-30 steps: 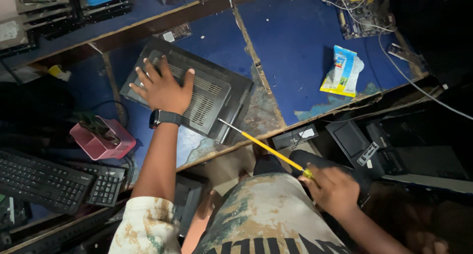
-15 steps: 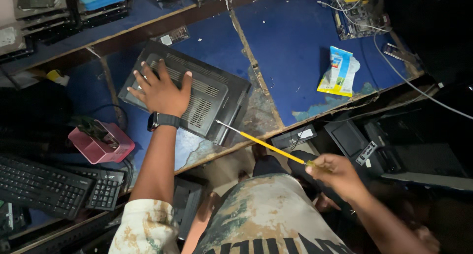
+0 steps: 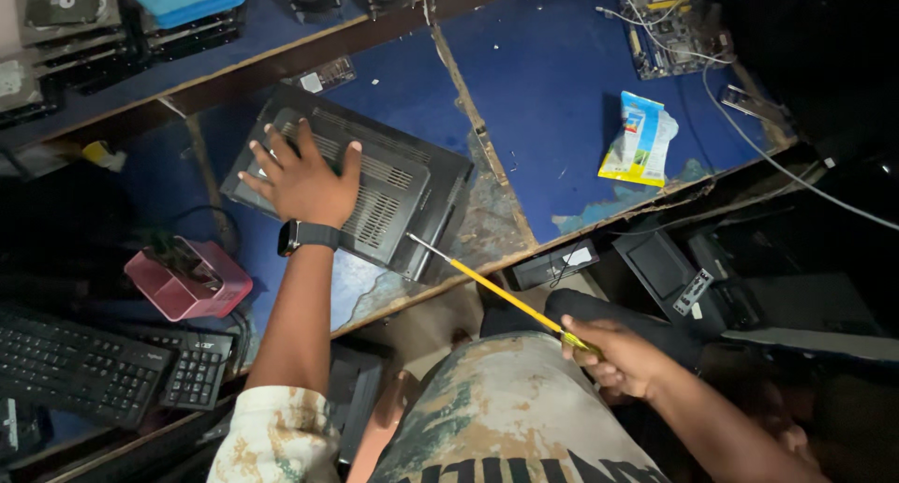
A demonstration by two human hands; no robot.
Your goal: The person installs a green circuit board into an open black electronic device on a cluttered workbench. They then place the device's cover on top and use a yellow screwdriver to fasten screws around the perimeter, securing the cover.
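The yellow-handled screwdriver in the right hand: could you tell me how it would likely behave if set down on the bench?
The screwdriver looks stiff: its thin metal shaft stays straight from the right hand to the upturned laptop. Its slim, round-looking handle would probably roll on the blue bench. It seems light, since fingertips alone hold its end.

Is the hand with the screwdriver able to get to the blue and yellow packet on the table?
Probably yes. The right hand sits below the table edge holding the yellow screwdriver, and the packet lies in the open on the blue tabletop with nothing between them, though it would need a stretch.
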